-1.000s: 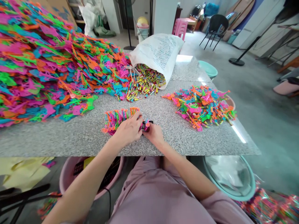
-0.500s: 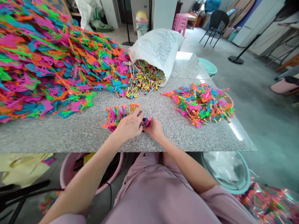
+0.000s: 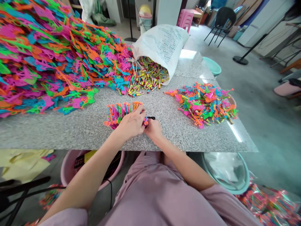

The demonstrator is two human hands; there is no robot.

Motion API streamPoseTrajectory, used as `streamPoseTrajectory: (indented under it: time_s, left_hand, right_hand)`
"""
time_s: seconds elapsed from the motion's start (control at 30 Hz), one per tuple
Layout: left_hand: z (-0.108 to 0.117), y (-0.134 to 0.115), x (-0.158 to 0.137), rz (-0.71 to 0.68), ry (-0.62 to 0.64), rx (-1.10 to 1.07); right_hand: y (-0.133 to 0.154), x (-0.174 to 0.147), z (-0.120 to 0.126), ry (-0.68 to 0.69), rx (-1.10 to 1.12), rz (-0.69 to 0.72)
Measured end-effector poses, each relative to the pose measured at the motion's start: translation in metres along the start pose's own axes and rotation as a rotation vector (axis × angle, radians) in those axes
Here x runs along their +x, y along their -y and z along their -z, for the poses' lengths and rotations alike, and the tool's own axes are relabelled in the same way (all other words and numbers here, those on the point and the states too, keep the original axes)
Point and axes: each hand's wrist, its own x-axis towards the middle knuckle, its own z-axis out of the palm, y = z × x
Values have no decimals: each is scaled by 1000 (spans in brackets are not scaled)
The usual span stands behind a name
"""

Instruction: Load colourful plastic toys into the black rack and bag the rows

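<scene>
A row of upright, tightly packed plastic pieces [image 3: 116,114] in pink, orange, green and blue stands on the speckled tabletop. My left hand [image 3: 133,124] is curled over the right end of this row, its fingers closed against the pieces. Close to its fingertips my right hand [image 3: 154,129] is closed around a small black object [image 3: 151,118], mostly hidden by the fingers, so its kind cannot be made out. A pink-and-orange piece [image 3: 146,121] shows between the two hands.
A huge heap of similar plastic pieces [image 3: 47,62] covers the left of the table [image 3: 70,133]. A white sack [image 3: 162,42] spills small yellow-and-red tubes [image 3: 148,78]. A smaller pile of pieces with tubes [image 3: 204,105] lies at right. Basins [image 3: 246,180] stand below the front edge.
The black object in my right hand has turned and sits lower behind the fingers. The piece between my hands has shifted slightly down and left. The camera view has moved slightly.
</scene>
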Motion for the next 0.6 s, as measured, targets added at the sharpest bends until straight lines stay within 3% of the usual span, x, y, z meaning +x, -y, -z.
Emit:
streamPoseTrajectory:
  time_s: [0.1,0.2,0.27,0.37,0.47,0.6]
  left_hand:
    - [4,-2,1,2,6,-25]
    - [7,-7,1,0,-72,3]
    - [8,-10,0,-25,-136,16]
    - [4,-9,-2,-102,-115,11]
    - [-6,-4,-4,-123,-120,70]
    - [-17,-1,-3,-135,-187,110]
  right_hand:
    - [5,2,0,3,2,-18]
    - [8,3,-1,2,9,-9]
    - [7,2,-4,2,7,29]
    - [-7,4,0,49,34,153]
    - [-42,17,30,-24,-22,200]
    - [-97,61,98,-391,-233,-67]
